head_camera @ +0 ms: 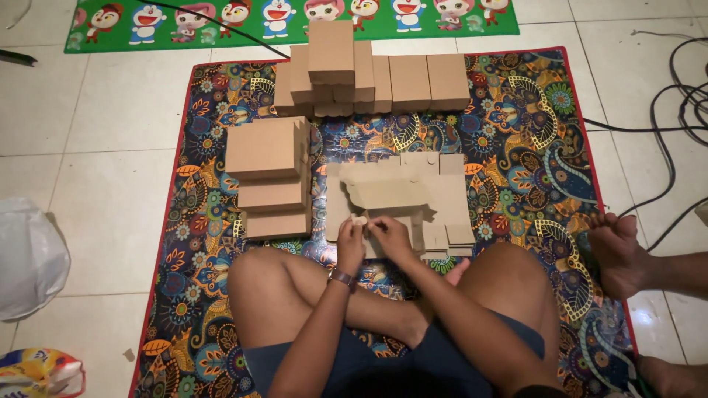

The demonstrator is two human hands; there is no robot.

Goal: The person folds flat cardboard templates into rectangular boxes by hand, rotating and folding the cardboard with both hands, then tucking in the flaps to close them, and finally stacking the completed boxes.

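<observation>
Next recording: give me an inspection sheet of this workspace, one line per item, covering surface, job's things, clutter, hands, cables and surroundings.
Surface: patterned floor mat on white tiles.
Job's things: flat cardboard blank on the mat before the crossed legs; folded cardboard boxes heaped at the far edge; stack of flat cardboard to the left.
Clutter: white plastic bag and colourful packet on the tiles at left.
Hands: left hand and right hand both pinch the blank's near edge.
Cables: black cables trail over the tiles at right.
Surroundings: green cartoon mat beyond; another person's foot at right.
</observation>
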